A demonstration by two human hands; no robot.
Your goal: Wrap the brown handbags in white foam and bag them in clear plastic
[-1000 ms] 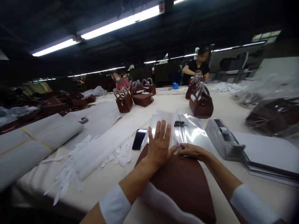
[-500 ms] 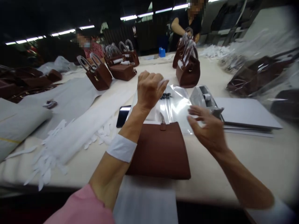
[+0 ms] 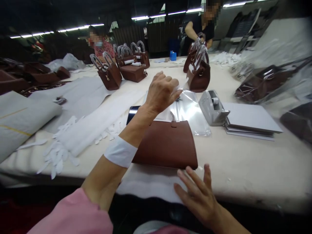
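Note:
A brown handbag [image 3: 168, 143] lies flat at the table's front, its handle base wrapped in clear film at the far edge. Above its far side, my left hand [image 3: 163, 92] is closed, fingers curled; a pale translucent bit shows by its thumb, too small to name. My right hand [image 3: 198, 201] is open with fingers spread, by the bag's near right corner. A thin white sheet [image 3: 151, 182] sticks out from under the bag over the table edge. Beyond the bag lie clear plastic sleeves [image 3: 192, 110], partly behind my left hand. A white band circles my left forearm.
A grey tape dispenser [image 3: 213, 109] stands beside a stack of white boards [image 3: 251, 118]. Left are a phone [image 3: 132, 113] and white paper strips [image 3: 58, 152]. Brown handbags [image 3: 110, 76] stand farther back. A co-worker [image 3: 198, 31] handles bags across the table; another person [image 3: 102, 45] is behind.
My right hand has come back from beside the plastic sleeves to the bag's near corner, fingers now spread. My left hand stays raised and closed. The view has shifted slightly.

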